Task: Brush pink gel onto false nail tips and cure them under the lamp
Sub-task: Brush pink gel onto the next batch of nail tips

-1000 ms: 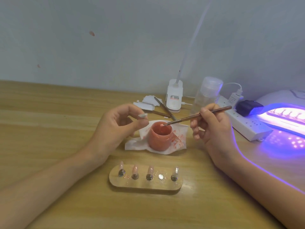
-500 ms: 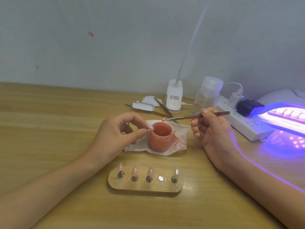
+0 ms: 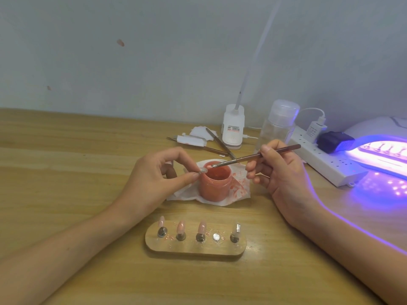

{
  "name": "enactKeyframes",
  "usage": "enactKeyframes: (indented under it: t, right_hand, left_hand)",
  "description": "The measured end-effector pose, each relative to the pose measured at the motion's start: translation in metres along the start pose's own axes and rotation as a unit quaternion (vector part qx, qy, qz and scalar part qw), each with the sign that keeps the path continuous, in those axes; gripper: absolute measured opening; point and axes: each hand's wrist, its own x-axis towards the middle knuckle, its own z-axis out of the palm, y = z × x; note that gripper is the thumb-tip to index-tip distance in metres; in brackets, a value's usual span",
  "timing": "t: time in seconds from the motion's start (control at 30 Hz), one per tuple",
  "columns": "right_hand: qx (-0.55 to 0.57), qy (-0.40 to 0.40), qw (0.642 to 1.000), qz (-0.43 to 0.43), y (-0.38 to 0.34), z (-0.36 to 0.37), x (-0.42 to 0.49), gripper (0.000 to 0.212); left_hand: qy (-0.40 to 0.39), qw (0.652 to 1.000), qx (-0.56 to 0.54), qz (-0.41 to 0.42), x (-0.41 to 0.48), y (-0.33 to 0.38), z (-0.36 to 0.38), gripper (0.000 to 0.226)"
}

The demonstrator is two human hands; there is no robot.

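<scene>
Over the table (image 3: 66,172), the left hand (image 3: 152,179) pinches a nail tip (image 3: 203,170). The right hand (image 3: 284,172) pinches the brush (image 3: 242,159), which has swung close from the gel pot (image 3: 214,186); painting looks imminent.

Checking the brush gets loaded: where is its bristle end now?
In the head view, mid-table, the brush held by the right hand has its bristle end over the open pink gel jar, just right of the nail tip the left hand pinches.
</scene>
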Motion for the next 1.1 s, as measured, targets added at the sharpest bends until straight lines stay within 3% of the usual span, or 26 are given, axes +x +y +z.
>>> enactKeyframes:
  t: [0.37,1.1]
  right_hand:
    - [-0.012,-0.008,1.000,-0.009,0.0005,0.0006,-0.0008,0.018]
    - [-0.023,0.017,1.000,-0.013,0.0017,0.0003,0.0009,0.016]
  left_hand:
    - [0.011,1.000,-0.010,0.013,-0.0007,0.0011,0.0007,0.007]
    - [0.013,1.000,-0.014,0.010,-0.0011,0.0023,0.0015,0.009]
